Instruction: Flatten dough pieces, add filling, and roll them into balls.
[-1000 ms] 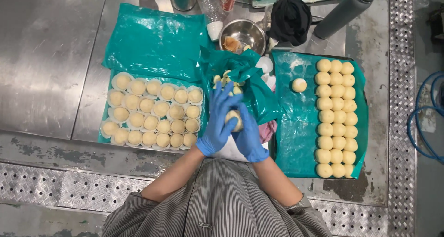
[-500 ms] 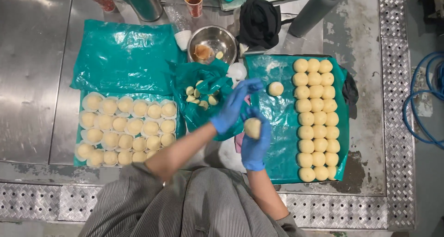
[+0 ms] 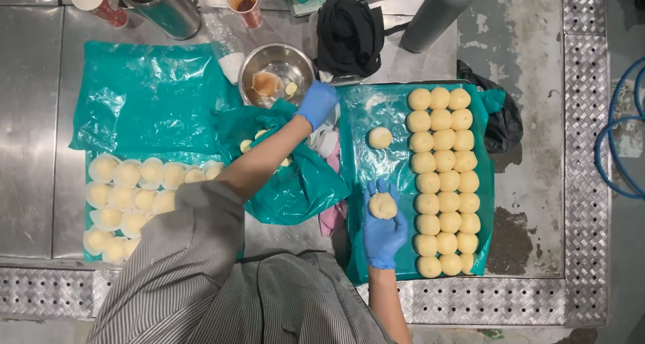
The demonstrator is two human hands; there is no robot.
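My right hand (image 3: 383, 228), in a blue glove, lies palm up over the right green-lined tray (image 3: 357, 122) with a round dough ball (image 3: 383, 206) resting on it. My left hand (image 3: 316, 104), also gloved in blue, reaches across to the rim of a steel bowl (image 3: 277, 72); its fingers look curled and I cannot see anything in them. A single dough ball (image 3: 379, 137) lies alone on the right tray, left of three columns of dough balls (image 3: 443, 183). A green bag (image 3: 295, 183) with small pieces lies under my left forearm.
A left green-lined tray (image 3: 148, 102) holds rows of dough balls (image 3: 127, 196), partly hidden by my striped sleeve. At the back stand a steel jug (image 3: 164, 5), two paper cups (image 3: 243, 1), a black cloth (image 3: 349, 35) and a dark bottle (image 3: 437, 11). A blue hose (image 3: 621, 149) lies far right.
My hands have come apart. The left hand has moved up from the green bag to the steel bowl. The right hand has moved lower on the right tray with the dough ball.
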